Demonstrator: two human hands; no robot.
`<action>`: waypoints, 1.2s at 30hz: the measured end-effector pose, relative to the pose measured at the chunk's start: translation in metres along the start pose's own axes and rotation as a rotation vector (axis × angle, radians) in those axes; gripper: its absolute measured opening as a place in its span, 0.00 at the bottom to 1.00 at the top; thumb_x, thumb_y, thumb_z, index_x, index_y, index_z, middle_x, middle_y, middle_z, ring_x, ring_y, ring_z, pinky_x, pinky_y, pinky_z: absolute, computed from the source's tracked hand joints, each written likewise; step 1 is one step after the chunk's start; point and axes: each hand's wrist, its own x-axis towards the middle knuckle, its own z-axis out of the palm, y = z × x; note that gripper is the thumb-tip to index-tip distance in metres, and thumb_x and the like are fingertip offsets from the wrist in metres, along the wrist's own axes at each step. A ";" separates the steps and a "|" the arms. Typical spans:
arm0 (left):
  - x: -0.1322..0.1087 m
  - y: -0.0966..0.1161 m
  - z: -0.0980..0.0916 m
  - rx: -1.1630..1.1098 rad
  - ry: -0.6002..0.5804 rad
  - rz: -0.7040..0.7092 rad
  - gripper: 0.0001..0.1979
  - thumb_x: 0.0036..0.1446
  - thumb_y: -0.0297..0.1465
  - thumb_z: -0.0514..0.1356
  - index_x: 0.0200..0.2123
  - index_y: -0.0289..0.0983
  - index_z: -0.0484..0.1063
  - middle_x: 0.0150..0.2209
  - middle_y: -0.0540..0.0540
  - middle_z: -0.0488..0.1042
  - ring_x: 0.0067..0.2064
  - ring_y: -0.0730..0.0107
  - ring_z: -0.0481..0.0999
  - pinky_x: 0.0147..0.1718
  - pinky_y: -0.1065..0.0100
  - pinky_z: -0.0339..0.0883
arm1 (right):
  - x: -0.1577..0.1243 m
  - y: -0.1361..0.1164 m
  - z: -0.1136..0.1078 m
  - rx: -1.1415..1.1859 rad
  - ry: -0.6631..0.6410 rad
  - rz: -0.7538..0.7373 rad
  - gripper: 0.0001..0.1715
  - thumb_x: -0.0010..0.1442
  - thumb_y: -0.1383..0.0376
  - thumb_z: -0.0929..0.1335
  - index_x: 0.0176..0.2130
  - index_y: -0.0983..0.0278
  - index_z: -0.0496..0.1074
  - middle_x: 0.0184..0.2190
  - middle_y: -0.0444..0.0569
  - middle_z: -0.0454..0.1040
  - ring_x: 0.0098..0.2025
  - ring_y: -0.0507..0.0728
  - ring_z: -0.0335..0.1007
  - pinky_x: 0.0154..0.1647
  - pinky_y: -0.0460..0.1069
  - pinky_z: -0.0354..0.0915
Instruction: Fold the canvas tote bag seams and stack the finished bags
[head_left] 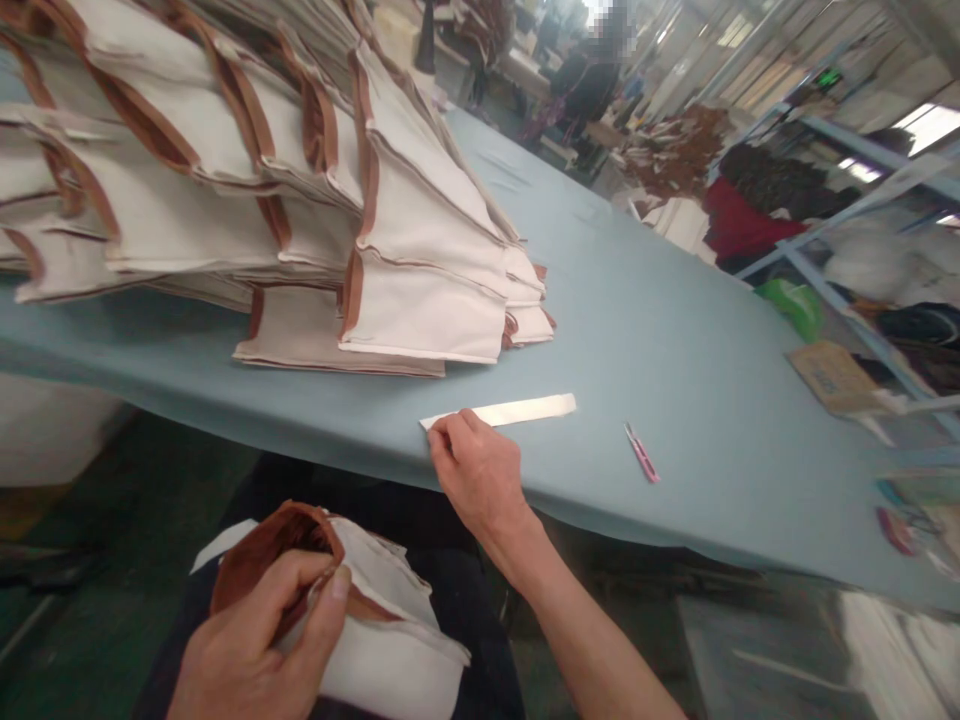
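Note:
My left hand (259,635) pinches the brown edge of a white fabric piece with brown trim (397,665), which rests on my lap with its brown lining showing. On the table's near edge, my right hand (480,465) has its fingertips closed at the left end of a flat white strip (529,409). The strip lies on the table. To the right of that hand, apart from it, are small pink thread snips (642,455).
Stacks of similar white pieces with brown edges (427,310) cover the left of the blue-green table (720,400). Beyond its right side stand a metal shelf (840,300) with cloth and a cardboard box (832,378). Another person (592,85) is in the background.

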 end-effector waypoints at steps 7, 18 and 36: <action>0.038 0.003 0.015 -0.069 -0.113 0.029 0.12 0.72 0.42 0.64 0.54 0.47 0.81 0.34 0.54 0.91 0.33 0.63 0.92 0.32 0.73 0.81 | 0.006 0.021 -0.005 0.243 -0.033 0.078 0.16 0.76 0.59 0.69 0.37 0.60 0.82 0.30 0.44 0.81 0.33 0.56 0.75 0.36 0.49 0.61; 0.105 0.055 0.056 -0.088 -0.335 0.018 0.27 0.68 0.42 0.57 0.61 0.36 0.83 0.18 0.58 0.70 0.21 0.61 0.73 0.25 0.65 0.62 | 0.011 0.033 -0.008 0.557 -0.109 0.138 0.18 0.73 0.55 0.69 0.37 0.62 0.81 0.31 0.45 0.82 0.34 0.55 0.75 0.37 0.49 0.65; 0.096 0.039 0.077 0.426 -0.008 0.652 0.22 0.84 0.32 0.49 0.59 0.29 0.81 0.28 0.47 0.89 0.21 0.61 0.87 0.20 0.64 0.70 | 0.011 0.036 0.001 0.556 -0.002 0.072 0.13 0.72 0.59 0.69 0.36 0.59 0.79 0.30 0.45 0.82 0.33 0.56 0.76 0.37 0.51 0.62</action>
